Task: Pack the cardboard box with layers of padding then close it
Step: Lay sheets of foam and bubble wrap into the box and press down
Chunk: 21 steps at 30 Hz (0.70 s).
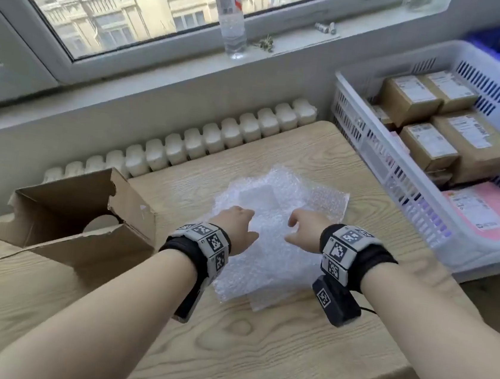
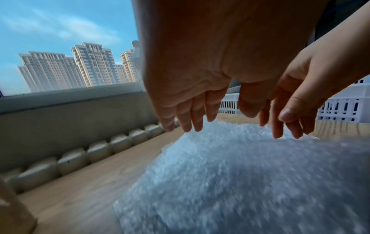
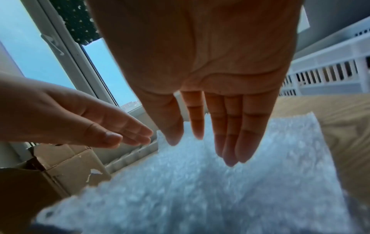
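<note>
A pile of clear bubble wrap sheets [image 1: 273, 223] lies in the middle of the wooden table [image 1: 272, 341], with a white foam piece [image 1: 258, 198] under the top layer. An open brown cardboard box [image 1: 83, 217] lies on its side at the table's left, its mouth facing left and its flaps spread. My left hand [image 1: 238, 230] and right hand [image 1: 303, 231] hover side by side just above the bubble wrap [image 2: 240, 174], palms down. Both show straight, relaxed fingers [image 2: 186, 120] [image 3: 230, 142] that hold nothing. The wrap [image 3: 200, 190] fills the lower half of each wrist view.
A white slatted basket [image 1: 430, 185] with several taped parcels and a pink mailer stands at the table's right. A radiator [image 1: 185, 147] runs along the wall behind the table. On the windowsill stands a clear plastic bottle [image 1: 231, 15].
</note>
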Motion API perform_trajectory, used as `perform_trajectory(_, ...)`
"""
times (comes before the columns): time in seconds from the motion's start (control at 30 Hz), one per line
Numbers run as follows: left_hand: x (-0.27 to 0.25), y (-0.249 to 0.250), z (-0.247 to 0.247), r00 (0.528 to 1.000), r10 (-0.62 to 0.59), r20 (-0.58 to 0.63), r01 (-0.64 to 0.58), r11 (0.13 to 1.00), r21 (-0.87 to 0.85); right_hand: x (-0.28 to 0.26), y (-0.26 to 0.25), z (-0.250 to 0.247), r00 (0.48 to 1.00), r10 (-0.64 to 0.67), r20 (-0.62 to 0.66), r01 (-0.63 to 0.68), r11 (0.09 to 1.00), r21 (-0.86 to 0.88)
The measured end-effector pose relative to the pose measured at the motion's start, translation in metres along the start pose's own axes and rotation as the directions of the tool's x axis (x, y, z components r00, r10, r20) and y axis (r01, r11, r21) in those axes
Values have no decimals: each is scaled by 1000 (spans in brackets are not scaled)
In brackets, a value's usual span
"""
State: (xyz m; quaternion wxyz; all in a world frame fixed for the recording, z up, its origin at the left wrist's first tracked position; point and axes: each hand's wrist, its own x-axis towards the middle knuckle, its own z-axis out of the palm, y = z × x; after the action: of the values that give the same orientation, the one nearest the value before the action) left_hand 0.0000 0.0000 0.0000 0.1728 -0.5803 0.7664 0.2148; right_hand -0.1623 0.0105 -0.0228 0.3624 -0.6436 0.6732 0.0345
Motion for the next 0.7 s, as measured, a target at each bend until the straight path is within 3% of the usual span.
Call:
perform_trajectory(0.17,-4,2,25,992,-23,128,28,999,-42,11,-1,19,993,119,-22,-115,981,154)
perform_trajectory(0.27,-9,1,30,991,-19,132,31,996,-87,10,-6,20,986,157,-59,-140,965,223)
perform_trajectory(0.4,-16,-5,33,993,-4,115,27,980,-199,5,-16,19,988,142,-58,-114,932,344)
perform_trajectory(0.53,-34,-7,22,989,84,120,-40,943,-331,-7,-36,12,988,101,-120,-16,823,568)
perform_trajectory(0.63,-50,-15,15,999,38,-5,-38,948,-315,-16,-57,2,989,73,-130,32,746,666)
perform_trajectory(0.7,-62,-28,7,966,-29,-256,-46,957,-285,-26,-76,-9,992,32,-126,73,665,743)
